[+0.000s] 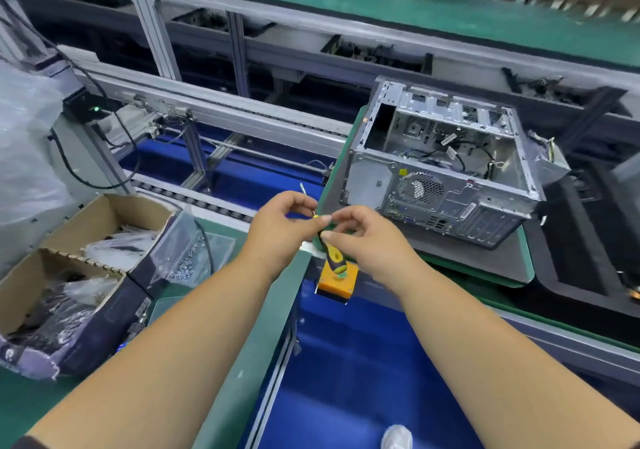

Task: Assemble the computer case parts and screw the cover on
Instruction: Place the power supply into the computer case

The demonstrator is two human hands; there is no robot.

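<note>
Over the conveyor, screwdriver tip points up-left.

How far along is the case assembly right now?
Early. Done: cabling sits inside the case, which lies open on its pallet. In hand: both hands, left and right, hold the screwdriver. Left: no cover is on the case, so fitting and screwing it remain.

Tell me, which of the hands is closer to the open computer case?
Right. The right hand sits just in front of the computer case; the left hand is farther to its left. Both hold the screwdriver.
</note>
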